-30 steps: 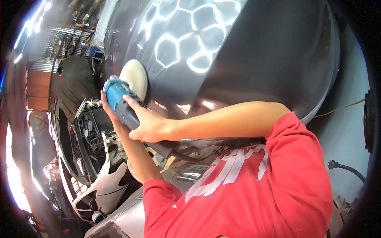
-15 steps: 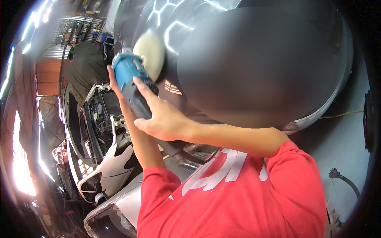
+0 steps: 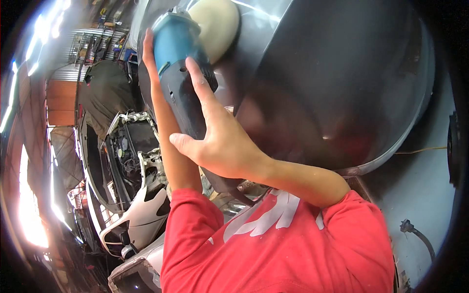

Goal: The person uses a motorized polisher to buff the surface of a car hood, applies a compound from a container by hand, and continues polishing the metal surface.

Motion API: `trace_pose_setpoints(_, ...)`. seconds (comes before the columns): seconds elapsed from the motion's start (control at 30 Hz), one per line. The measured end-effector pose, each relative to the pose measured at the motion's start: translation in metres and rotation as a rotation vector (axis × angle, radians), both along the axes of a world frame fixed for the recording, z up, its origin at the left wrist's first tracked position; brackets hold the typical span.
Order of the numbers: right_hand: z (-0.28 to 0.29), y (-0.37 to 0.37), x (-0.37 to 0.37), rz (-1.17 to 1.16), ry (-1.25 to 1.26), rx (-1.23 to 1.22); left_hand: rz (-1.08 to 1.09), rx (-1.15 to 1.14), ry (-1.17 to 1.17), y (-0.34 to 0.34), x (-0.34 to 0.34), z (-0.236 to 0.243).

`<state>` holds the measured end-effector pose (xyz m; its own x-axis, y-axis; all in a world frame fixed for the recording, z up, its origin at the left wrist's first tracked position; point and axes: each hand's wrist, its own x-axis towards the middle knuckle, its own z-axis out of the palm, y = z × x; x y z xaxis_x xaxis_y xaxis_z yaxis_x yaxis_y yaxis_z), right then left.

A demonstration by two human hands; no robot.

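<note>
A power polisher with a blue head (image 3: 175, 34) and a dark body is held against a glossy dark car panel (image 3: 342, 88). Its cream foam pad (image 3: 217, 22) lies flat on the panel near the top edge of the picture. My right hand (image 3: 220, 144) wraps around the dark body from below, index finger stretched along it. My left hand (image 3: 149, 51) grips the far left side of the blue head, and only its fingers and wrist show behind the tool. My red shirt fills the lower middle.
On the left stands a car with its engine bay (image 3: 129, 156) exposed and a white bumper (image 3: 141, 219) below it. A covered car (image 3: 105, 93) and shelves (image 3: 93, 39) sit farther back. A black cable (image 3: 415, 234) and a yellow cord (image 3: 425, 150) lie on the floor at right.
Both hands have carried the polisher up and to the right along the panel. The hexagonal light reflections on the panel have slipped out of view.
</note>
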<state>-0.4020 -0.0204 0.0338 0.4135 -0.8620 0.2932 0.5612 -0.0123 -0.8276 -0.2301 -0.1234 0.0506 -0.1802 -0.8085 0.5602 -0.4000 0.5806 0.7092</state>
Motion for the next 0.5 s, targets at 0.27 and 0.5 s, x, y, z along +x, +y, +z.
trace_pose_setpoints(0.27, -0.011, 0.022, 0.02, 0.046, 0.072, -0.031, 0.013, 0.13, 0.188, 0.044, 0.03, -0.01)
trace_pose_setpoints(0.5, -0.029, 0.065, 0.047, 0.293, 0.183, -0.022, -0.091, 0.544, 0.799, 0.103, 0.123, -0.026)
